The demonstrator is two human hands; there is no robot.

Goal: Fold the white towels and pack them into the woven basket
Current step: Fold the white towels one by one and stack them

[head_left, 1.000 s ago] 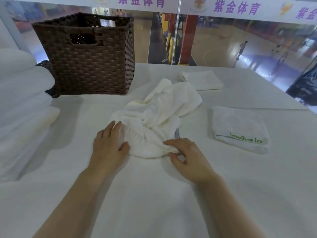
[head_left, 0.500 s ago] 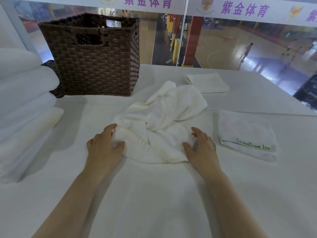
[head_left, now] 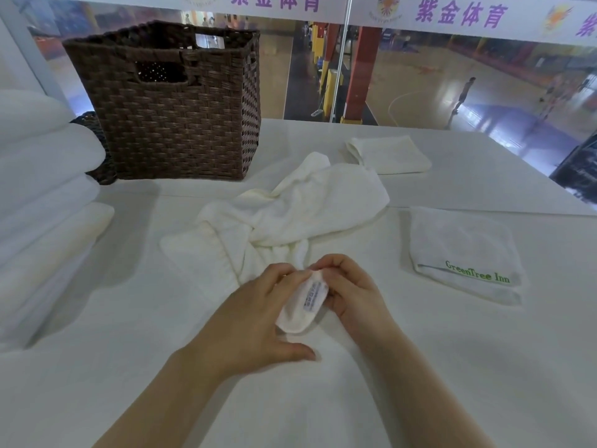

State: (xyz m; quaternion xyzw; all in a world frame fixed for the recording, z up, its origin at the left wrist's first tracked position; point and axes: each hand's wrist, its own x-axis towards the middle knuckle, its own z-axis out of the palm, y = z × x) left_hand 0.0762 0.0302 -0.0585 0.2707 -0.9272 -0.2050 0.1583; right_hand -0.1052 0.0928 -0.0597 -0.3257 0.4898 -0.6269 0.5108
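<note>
Crumpled towel: soft white terry cloth, matt, with a small printed fabric label.
Woven basket: dark brown wicker-like weave, rough, slight sheen.
Folded towel: white matt cloth, green embroidered lettering.
Table: white matt cloth cover.

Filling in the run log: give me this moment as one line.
stage: finding towel corner | left hand: pinches labelled corner of crumpled towel | right hand: pinches same corner | basket: nothing packed visibly | folded towels aside: GreenTree Inn towel
</note>
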